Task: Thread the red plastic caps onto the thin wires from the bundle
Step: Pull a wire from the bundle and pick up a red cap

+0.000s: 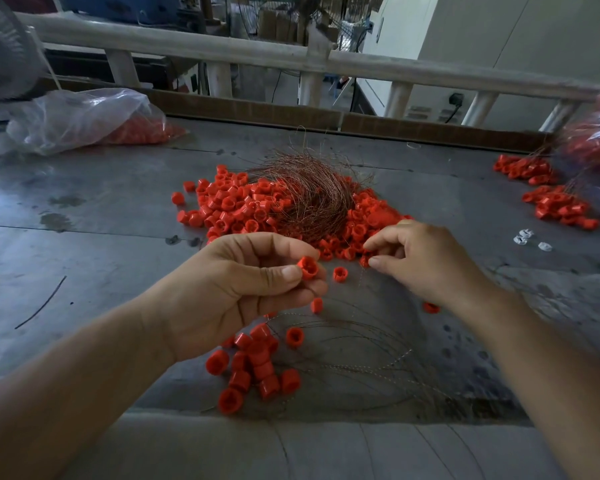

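Note:
My left hand (243, 289) pinches one red cap (307, 267) between thumb and fingers, its open end facing up. My right hand (426, 261) is just to its right, thumb and forefinger pinched together over a thin wire (360, 276) that hangs down toward the table, beside another red cap (364, 260). A curled bundle of thin coppery wires (309, 192) lies on a wide heap of loose red caps (229, 206) beyond both hands. Below my hands lie threaded wires (361, 355) and a small cluster of caps (257, 368).
The grey metal table (94, 237) carries a clear plastic bag of red caps (84, 119) at far left. More caps (558, 206) and a bagged pile (596, 147) sit at far right. A few white clips (525, 237) lie right of my hand. A wooden rail (222, 50) runs behind.

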